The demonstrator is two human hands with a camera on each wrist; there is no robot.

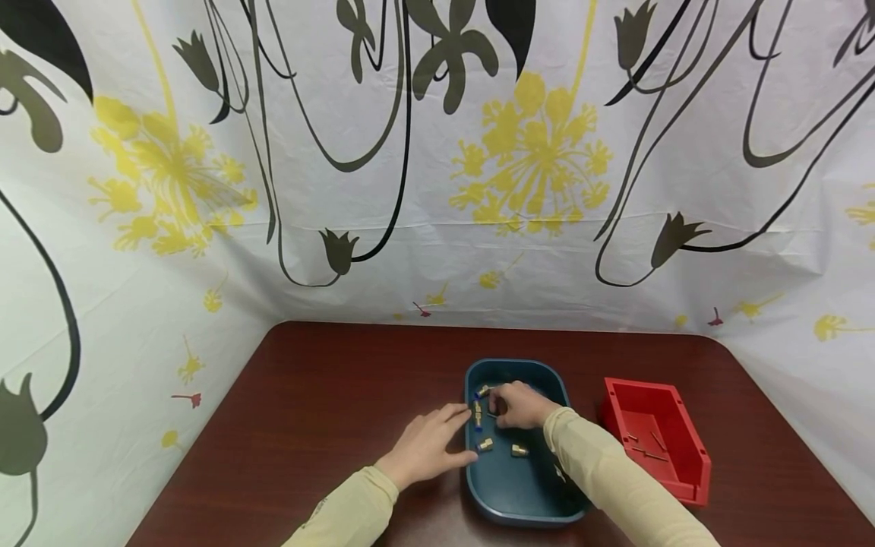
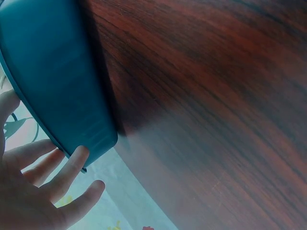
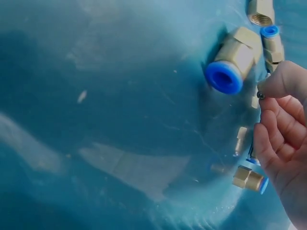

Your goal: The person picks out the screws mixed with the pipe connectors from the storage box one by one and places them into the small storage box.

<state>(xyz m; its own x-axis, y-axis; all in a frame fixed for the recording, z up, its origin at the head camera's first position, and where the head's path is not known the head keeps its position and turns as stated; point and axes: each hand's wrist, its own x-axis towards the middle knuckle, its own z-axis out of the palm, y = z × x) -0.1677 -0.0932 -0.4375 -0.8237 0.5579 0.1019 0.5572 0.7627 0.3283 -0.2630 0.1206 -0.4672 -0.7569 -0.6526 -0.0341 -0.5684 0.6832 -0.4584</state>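
Observation:
My right hand [image 1: 522, 405] is inside the blue tray [image 1: 509, 494], thumb and forefinger pinching a small thin metal piece [image 3: 260, 95]. Only its round dark end shows clearly in the right wrist view; its kind I cannot tell. Around that hand lie several brass push-in fittings with blue collars; a large fitting [image 3: 235, 60] is nearest the wrist camera, and another fitting [image 3: 250, 179] is below the fingers. At the tray's left side, my left hand [image 1: 427, 447] is spread, its fingertips [image 2: 80, 152] at the rim, holding no loose part.
To the right of the tray stands a red bin [image 1: 693, 486] with several thin copper-coloured pieces [image 1: 649, 454] in it. Both containers are on a dark brown wooden table [image 1: 328, 403]. A white flower-patterned cloth [image 1: 437, 190] hangs behind the table and along its sides.

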